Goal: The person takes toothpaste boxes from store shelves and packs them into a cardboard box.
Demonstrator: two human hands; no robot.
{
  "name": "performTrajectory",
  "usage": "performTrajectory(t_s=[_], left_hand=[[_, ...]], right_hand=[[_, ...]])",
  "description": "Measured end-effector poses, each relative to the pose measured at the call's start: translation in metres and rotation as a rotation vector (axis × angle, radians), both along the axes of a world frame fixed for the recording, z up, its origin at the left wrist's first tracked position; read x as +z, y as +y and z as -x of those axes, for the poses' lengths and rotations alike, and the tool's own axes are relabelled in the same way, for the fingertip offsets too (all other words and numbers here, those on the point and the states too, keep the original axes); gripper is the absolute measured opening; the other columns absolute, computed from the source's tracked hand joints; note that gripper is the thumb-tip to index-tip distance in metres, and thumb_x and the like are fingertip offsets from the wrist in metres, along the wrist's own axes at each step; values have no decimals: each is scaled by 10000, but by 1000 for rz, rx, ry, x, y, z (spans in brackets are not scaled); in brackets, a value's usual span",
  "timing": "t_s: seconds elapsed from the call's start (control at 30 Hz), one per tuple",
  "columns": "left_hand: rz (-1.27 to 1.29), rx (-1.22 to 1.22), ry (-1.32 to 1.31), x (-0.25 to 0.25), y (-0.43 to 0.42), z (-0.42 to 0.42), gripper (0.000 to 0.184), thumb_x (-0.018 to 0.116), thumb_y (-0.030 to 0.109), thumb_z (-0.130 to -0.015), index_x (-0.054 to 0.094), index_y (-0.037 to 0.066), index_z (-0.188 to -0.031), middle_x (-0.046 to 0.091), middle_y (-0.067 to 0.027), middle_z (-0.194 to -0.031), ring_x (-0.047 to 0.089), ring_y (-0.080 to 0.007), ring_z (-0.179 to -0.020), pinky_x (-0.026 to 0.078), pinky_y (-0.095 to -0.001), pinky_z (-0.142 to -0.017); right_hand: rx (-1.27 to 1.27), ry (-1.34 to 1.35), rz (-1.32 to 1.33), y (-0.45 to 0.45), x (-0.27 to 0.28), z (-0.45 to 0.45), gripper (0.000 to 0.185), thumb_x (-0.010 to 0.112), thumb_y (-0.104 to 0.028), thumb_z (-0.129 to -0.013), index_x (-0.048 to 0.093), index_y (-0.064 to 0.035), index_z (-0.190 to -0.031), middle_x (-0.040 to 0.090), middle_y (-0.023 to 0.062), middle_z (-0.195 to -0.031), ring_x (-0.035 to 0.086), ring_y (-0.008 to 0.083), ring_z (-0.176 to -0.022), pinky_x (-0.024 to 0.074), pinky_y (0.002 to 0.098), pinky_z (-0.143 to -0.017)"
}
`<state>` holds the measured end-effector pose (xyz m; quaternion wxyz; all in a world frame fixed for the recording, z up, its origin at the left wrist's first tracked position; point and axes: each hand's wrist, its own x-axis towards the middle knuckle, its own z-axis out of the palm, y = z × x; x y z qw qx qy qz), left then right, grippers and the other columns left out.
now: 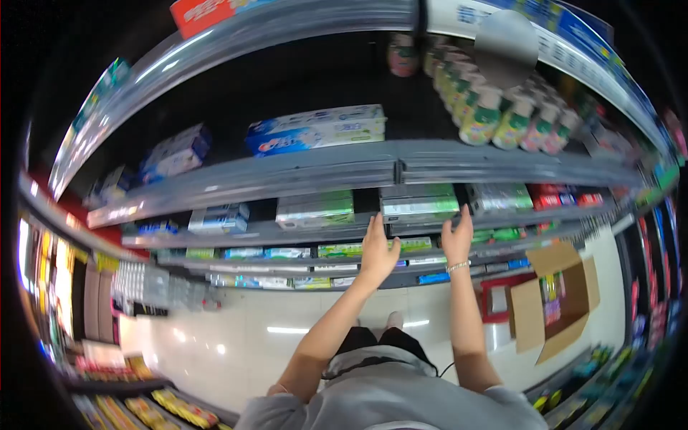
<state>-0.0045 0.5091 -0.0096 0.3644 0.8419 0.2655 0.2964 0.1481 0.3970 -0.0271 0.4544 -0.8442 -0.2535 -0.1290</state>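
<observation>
My left hand (379,249) is raised at the shelf with fingers stretched out and thumb apart. Its fingertips are by the left front edge of a silver and green stack of boxes (419,203), which look like toothpaste cartons. On the other side, my right hand (458,235), with a bracelet on the wrist, has its fingers extended near the stack's right edge. I cannot tell whether either hand touches the boxes. Similar silver-green boxes (315,209) stand to the left on the same shelf, and more silver-green cartons (499,198) to the right.
Above, a shelf (322,172) holds blue and white toothpaste boxes (319,129) and rows of pump bottles (480,118). Lower shelves carry small cartons (287,253). At the right, an open cardboard box (555,304) is beside a red stool-like object (494,301) near the tiled floor (251,315).
</observation>
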Motion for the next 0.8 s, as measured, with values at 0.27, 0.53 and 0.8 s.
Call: performTrajectory(t_s=[0.27,0.53,0.8], left_hand=[[15,142,-86,26,-16,-16,645,561,75,-732,224,-82,-1259,328,-283,-1253,330,-390,-1175,260,-393,-988],[-60,266,-277,60,28,52,580,530,65,-772,250,-38,-1269,321,-219,-1271,317,-324,-1188,241,-377,-989],[10,406,-350,39,110,117,496,525,42,-767,329,-52,-1213,415,-219,-1177,417,-339,-1096,316,-378,-924]], right_hand=[[134,99,-272,0,20,14,523,520,-12,-728,350,37,-1220,392,181,-1223,375,285,-1151,270,361,-974],[392,171,-393,42,43,76,551,515,46,-710,346,-15,-1232,366,142,-1217,362,250,-1147,284,368,-980],[523,144,-210,120,31,133,545,545,-21,-722,321,30,-1216,374,189,-1197,375,313,-1123,289,353,-955]])
